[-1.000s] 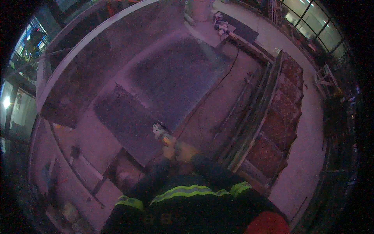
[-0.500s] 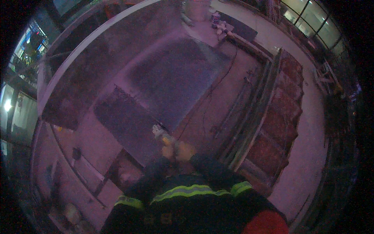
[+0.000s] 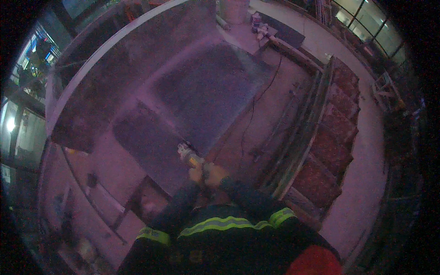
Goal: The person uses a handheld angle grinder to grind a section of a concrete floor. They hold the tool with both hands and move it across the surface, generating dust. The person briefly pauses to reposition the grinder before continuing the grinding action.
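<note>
Both my hands are closed around what looks like an angle grinder (image 3: 195, 160), with a pale metal head and a yellow patch on its body. My left hand (image 3: 195, 174) grips it on the left, near the head. Close beside it, my right hand (image 3: 216, 175) wraps the rear of the tool. The head rests at or just above the near end of a pale line between two dark slabs, a larger far slab (image 3: 206, 91) and a smaller near-left slab (image 3: 144, 135). The dim picture hides the disc and whether it touches.
A dark cable (image 3: 253, 107) runs along the right of the slabs. Long bars (image 3: 293, 160) and reddish-brown ridged panels (image 3: 331, 133) lie farther right. A bucket (image 3: 233, 11) and a small container (image 3: 256, 19) stand at the far end. Pale dust covers the floor (image 3: 103, 165).
The tool and both hands have shifted very slightly left, still gripped the same way. The view has moved a little; the slabs lie as before.
</note>
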The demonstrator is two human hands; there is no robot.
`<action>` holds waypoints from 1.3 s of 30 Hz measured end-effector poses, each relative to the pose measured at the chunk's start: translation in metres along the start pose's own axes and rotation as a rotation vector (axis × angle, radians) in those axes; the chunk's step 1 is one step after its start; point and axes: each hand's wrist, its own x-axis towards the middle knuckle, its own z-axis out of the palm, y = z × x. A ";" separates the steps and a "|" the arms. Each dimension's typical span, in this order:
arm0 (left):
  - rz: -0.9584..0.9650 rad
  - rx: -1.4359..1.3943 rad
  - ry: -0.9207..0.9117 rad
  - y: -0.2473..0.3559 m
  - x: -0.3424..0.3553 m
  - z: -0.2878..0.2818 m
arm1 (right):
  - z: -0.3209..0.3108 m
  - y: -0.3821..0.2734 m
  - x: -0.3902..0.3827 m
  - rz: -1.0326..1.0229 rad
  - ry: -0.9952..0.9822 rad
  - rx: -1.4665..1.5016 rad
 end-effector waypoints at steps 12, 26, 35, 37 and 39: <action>-0.230 -0.049 0.004 0.005 -0.054 0.019 | -0.008 -0.004 -0.044 0.086 -0.078 -0.086; 0.025 -0.002 -0.014 0.057 -0.036 -0.030 | -0.002 -0.019 0.012 0.127 -0.038 -0.120; -0.156 -0.356 0.005 0.032 -0.080 0.016 | -0.028 -0.015 -0.042 0.144 -0.140 -0.098; -0.150 -0.265 -0.082 0.039 -0.084 0.014 | -0.007 0.003 -0.051 0.131 -0.033 -0.113; -0.174 -0.254 -0.084 0.049 -0.104 0.017 | -0.029 -0.011 -0.067 0.163 -0.050 -0.023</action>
